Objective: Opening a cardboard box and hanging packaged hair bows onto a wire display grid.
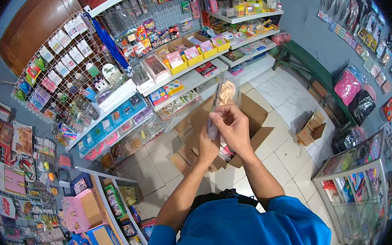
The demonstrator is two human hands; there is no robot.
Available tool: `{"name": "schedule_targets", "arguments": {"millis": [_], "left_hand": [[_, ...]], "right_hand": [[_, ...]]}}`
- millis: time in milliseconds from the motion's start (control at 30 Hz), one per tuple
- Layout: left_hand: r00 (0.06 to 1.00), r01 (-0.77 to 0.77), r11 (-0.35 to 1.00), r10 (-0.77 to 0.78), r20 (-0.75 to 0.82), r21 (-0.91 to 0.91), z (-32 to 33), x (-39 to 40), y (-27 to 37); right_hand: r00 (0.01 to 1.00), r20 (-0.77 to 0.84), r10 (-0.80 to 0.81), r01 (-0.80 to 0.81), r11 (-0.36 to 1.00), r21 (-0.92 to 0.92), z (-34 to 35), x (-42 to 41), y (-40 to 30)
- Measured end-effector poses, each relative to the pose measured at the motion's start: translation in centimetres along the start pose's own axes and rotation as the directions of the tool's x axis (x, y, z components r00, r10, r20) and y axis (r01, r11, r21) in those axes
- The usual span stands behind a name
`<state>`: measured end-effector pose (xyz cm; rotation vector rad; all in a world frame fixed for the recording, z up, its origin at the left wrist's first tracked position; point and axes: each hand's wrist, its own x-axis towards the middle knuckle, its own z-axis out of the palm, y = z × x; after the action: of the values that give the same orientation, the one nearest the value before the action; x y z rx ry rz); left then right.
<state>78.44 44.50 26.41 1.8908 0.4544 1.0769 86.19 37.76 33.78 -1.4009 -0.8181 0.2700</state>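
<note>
Both hands are raised together over an open cardboard box (196, 131) on the tiled floor. My left hand (209, 146) is closed around the lower part of a clear plastic packet (227, 91) with a cream-coloured, folded item inside. The fingers of my right hand (232, 124) pinch the same packet at its middle, thumb against forefinger. Something pale purple shows at the packet's lower end, beside my left fingers. Inside the box, below my hands, lie pink and white items that are mostly hidden.
Ahead stand white shelves (193, 94) with yellow bins (177, 66) and packaged goods. A smaller cardboard box (311, 128) rests on the floor to the right, near a green bench (307, 56). A glass display case (353, 178) is at the lower right, and a wooden-edged shelf unit (111, 214) at the left.
</note>
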Motion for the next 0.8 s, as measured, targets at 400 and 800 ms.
{"name": "schedule_targets", "arguments": {"millis": [400,800], "left_hand": [[0.957,0.288,0.823,-0.232,0.173,-0.490,-10.3,1.9,0.5],[0.900,0.189,0.878,-0.334,-0.281,-0.440,-22.4,-3.7,3.4]], "right_hand": [[0.938,0.341,-0.059,-0.007,0.982,0.188,-2.4,5.9,2.2],[0.891,0.450,-0.056,-0.205,0.836,0.509,11.3,2.5,2.2]]}}
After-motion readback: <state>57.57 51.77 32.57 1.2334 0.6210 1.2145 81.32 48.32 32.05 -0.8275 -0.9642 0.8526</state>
